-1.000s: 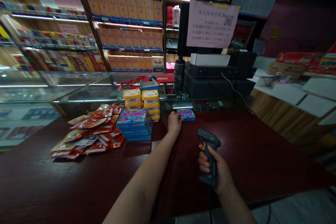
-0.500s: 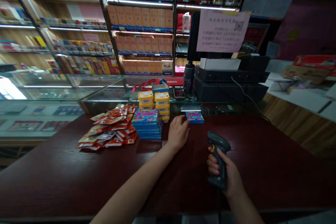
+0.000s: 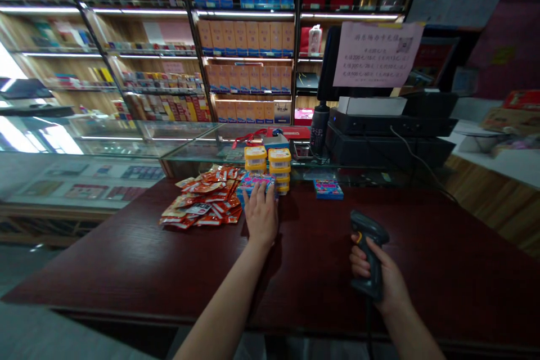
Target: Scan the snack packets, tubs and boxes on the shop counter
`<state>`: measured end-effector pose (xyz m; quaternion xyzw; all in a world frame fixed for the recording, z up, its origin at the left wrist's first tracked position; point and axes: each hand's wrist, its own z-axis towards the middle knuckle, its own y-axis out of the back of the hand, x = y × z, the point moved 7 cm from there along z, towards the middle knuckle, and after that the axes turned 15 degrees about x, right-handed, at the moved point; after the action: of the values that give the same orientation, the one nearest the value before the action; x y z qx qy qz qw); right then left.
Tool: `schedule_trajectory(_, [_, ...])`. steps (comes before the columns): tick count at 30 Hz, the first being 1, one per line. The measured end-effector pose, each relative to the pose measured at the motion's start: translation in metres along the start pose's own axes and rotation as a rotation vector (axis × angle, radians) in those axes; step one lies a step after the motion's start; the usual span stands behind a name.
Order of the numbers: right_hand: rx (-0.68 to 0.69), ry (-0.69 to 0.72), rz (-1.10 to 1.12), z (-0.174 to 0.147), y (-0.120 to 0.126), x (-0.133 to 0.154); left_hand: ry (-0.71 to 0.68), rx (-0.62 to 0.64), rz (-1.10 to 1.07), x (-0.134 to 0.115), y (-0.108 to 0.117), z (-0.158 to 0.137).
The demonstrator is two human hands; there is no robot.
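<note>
My left hand (image 3: 261, 216) reaches over the front of a stack of flat blue boxes (image 3: 248, 181), fingers stretched out over the top box. It covers most of the stack, and my thumb's contact is hard to make out. In my right hand (image 3: 390, 275) is a dark grey barcode scanner (image 3: 371, 250), gripped by its handle and held above the counter, its cord hanging down. A separate flat blue box (image 3: 328, 189) lies farther back, between the two hands. Left of the stack spreads a pile of orange snack packets (image 3: 206, 197). Yellow-lidded tubs (image 3: 279, 166) stand behind it in two columns.
The dark wooden counter (image 3: 169, 270) meets a glass display case (image 3: 194, 146) at the back. A monitor with a pink paper sign (image 3: 377, 56), a black cash drawer (image 3: 388, 146) and a dark bottle (image 3: 319, 129) stand at the back right. Shelves of boxes (image 3: 248, 39) line the wall.
My left hand has moved left, from beside the single blue box onto the stack. The scanner stays in my right hand. The whole view has shifted, with the scene sliding rightward.
</note>
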<state>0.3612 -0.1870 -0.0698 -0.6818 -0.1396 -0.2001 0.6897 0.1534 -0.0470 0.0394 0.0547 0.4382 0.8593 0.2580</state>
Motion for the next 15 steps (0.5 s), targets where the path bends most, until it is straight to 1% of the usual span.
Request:
schedule_trajectory(5, [-0.008, 0.001, -0.004, 0.001, 0.001, 0.0, -0.073, -0.096, -0.096, 0.008, 0.014, -0.004])
schedule_trajectory(9, [-0.001, -0.002, -0.005, 0.001, 0.001, 0.0, -0.172, -0.177, -0.171, 0.011, 0.024, -0.009])
schedule_trajectory(13, [-0.004, 0.002, -0.014, 0.001, -0.001, 0.001, -0.258, -0.261, -0.378, 0.005, 0.034, -0.017])
schedule_trajectory(15, [-0.005, 0.005, -0.024, 0.001, -0.002, 0.001, -0.239, -0.227, -0.513, -0.001, 0.032, -0.018])
